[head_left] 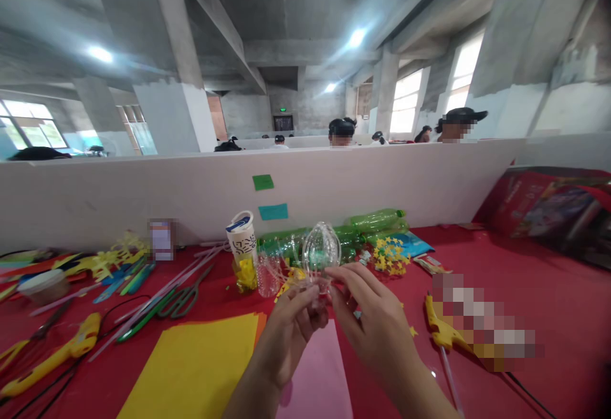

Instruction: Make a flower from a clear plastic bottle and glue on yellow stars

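Observation:
A clear plastic piece (322, 247), rounded like part of a cut bottle with several curved ribs or strips, stands upright between my hands. My left hand (296, 317) is closed round its lower end. From the right, my right hand (370, 311) pinches near its base with thumb and index finger; the exact contact is partly hidden. Below my hands lie yellow sheets (195, 362) and a pink sheet (324, 368). Just behind is a clear textured plastic cup or bottle piece (268, 276).
Green plastic bottles (377, 220) lie along the white partition (143, 183). Yellow stars (389, 256) are piled near them. Yellow glue guns with cords lie at right (442, 330) and left (79, 342). Scissors (184, 298) and a paper cup (242, 241) stand left of centre.

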`<state>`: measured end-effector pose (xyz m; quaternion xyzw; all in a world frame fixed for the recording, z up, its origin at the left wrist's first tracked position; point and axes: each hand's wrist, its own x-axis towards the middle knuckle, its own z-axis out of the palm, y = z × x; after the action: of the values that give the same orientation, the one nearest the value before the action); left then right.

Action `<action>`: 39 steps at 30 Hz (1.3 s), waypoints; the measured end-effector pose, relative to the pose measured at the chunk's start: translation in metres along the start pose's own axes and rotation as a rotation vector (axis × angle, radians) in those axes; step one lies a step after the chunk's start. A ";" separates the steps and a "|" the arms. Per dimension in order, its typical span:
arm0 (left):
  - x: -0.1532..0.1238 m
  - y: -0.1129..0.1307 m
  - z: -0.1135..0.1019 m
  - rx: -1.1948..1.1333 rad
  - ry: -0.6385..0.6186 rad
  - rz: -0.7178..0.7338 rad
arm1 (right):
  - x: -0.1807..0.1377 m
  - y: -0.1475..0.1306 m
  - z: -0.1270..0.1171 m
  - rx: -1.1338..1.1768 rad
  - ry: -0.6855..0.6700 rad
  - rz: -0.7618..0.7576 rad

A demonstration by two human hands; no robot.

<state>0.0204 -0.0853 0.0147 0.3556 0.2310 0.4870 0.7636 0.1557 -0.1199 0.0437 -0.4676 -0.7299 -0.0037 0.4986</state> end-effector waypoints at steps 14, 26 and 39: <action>0.000 0.000 0.000 0.045 -0.022 0.041 | -0.002 -0.004 0.000 0.011 0.014 -0.013; -0.002 0.004 0.000 0.156 -0.029 0.057 | 0.000 0.000 -0.004 -0.148 -0.048 0.040; -0.001 0.006 0.003 0.112 0.040 -0.010 | -0.001 0.000 -0.004 -0.267 0.001 0.059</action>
<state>0.0185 -0.0856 0.0213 0.3868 0.2749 0.4767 0.7400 0.1585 -0.1225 0.0449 -0.5508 -0.7088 -0.0862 0.4322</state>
